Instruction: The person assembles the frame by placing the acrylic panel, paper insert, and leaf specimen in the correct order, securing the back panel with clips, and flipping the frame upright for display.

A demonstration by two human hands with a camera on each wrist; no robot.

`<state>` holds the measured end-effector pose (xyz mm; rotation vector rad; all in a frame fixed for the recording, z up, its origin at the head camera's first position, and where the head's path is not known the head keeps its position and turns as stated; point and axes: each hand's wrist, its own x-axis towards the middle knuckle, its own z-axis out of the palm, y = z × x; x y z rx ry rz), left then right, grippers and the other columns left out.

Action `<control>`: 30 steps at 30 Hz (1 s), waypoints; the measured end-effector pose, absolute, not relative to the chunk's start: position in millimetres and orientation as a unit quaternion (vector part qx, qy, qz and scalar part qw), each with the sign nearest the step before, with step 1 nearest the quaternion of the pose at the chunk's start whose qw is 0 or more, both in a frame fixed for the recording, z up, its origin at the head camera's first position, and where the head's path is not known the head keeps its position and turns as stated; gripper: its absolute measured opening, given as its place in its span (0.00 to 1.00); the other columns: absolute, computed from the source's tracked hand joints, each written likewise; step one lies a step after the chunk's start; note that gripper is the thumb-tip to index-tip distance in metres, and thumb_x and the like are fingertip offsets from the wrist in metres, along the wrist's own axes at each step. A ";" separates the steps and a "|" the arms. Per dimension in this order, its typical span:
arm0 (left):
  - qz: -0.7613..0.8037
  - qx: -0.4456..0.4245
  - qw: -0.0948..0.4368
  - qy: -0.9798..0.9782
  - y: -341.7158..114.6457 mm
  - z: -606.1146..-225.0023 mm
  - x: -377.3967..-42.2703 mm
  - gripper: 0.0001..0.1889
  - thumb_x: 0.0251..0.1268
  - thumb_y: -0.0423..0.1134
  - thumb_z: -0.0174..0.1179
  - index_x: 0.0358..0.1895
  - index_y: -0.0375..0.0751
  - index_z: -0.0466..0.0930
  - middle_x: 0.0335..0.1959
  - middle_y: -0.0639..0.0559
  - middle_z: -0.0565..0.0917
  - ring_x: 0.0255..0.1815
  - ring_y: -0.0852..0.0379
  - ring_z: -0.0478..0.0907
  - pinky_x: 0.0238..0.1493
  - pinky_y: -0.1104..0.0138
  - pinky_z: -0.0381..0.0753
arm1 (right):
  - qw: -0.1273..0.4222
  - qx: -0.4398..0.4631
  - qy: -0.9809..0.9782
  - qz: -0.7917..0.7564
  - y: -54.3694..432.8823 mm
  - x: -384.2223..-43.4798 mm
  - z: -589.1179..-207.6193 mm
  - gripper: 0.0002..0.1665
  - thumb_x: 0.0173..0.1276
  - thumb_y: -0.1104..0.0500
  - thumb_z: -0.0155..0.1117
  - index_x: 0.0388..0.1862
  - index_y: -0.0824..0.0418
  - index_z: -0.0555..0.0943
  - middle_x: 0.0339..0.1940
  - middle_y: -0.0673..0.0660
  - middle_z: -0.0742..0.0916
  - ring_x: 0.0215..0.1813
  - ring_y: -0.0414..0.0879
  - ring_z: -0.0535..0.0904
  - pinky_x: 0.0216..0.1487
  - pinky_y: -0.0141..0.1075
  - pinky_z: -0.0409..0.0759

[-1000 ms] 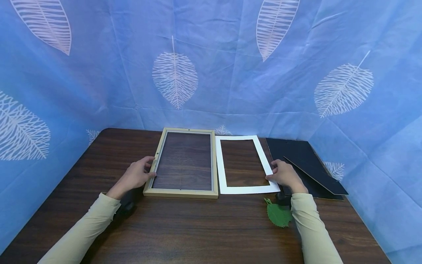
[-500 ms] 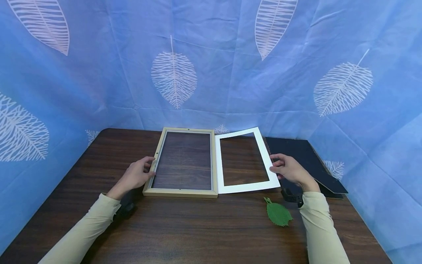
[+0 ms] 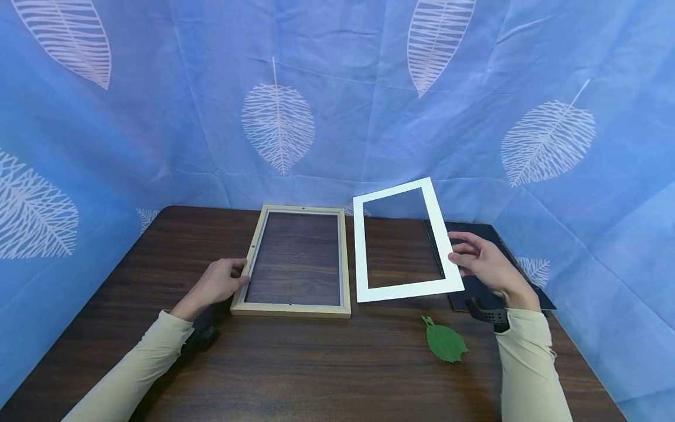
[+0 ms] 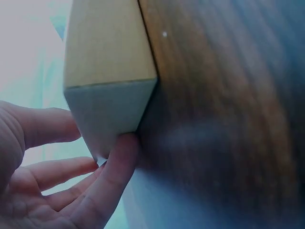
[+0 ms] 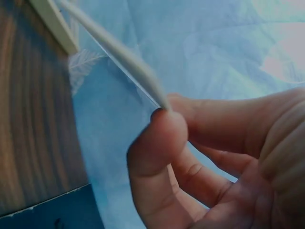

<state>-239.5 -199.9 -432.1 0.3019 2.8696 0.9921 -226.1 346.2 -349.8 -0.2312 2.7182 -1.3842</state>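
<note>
A light wooden picture frame [image 3: 344, 264] with a clear pane lies on the dark table in the head view. My left hand [image 3: 218, 283] grips its left rail; in the left wrist view the thumb and fingers [image 4: 121, 162] lie against the rail's sides. To the right, a white picture mat [image 3: 410, 291] is raised off the table and tilted, its window showing the table and cloth behind. My right hand [image 3: 487, 261] pinches the mat's right edge between thumb and fingers, as the right wrist view also shows.
A green leaf [image 3: 446, 343] lies on the table [image 3: 316, 369] in front of the mat. Black boards [image 3: 474, 296] lie at the right, partly behind my right hand. A blue cloth [image 3: 337, 135] printed with white leaves hangs around the table's back and sides.
My right hand has lifted the white mat off the table, tilting it up and moving it slightly right, away from the frame. My left hand stays at the frame.
</note>
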 end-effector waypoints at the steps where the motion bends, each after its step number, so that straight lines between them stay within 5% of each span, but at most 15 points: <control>1: 0.327 0.099 0.046 0.939 -199.5 -432.3 -239.2 0.28 0.72 0.33 0.61 0.69 0.20 0.68 0.54 0.27 0.83 0.51 0.39 0.84 0.40 0.57 0.85 | 0.038 -0.075 0.887 -0.454 346.1 -224.8 -347.3 0.36 0.79 0.61 0.60 0.80 0.66 0.59 0.56 0.69 0.82 0.43 0.36 0.83 0.41 0.39 0.86; 10: 0.340 0.107 0.050 0.933 -190.8 -435.5 -236.0 0.28 0.71 0.33 0.62 0.68 0.19 0.69 0.50 0.30 0.84 0.47 0.42 0.84 0.36 0.61 0.84 | 0.035 -0.085 0.859 -0.503 342.4 -220.3 -339.5 0.37 0.78 0.58 0.61 0.79 0.66 0.59 0.46 0.43 0.84 0.42 0.37 0.84 0.40 0.37 0.85; 30: 0.328 0.130 0.045 0.935 -160.1 -438.1 -218.3 0.29 0.70 0.35 0.65 0.68 0.22 0.70 0.45 0.39 0.85 0.40 0.53 0.82 0.37 0.61 0.81 | 0.026 -0.130 0.805 -0.578 305.4 -213.8 -329.3 0.34 0.77 0.62 0.62 0.76 0.65 0.60 0.49 0.45 0.86 0.42 0.39 0.86 0.37 0.35 0.85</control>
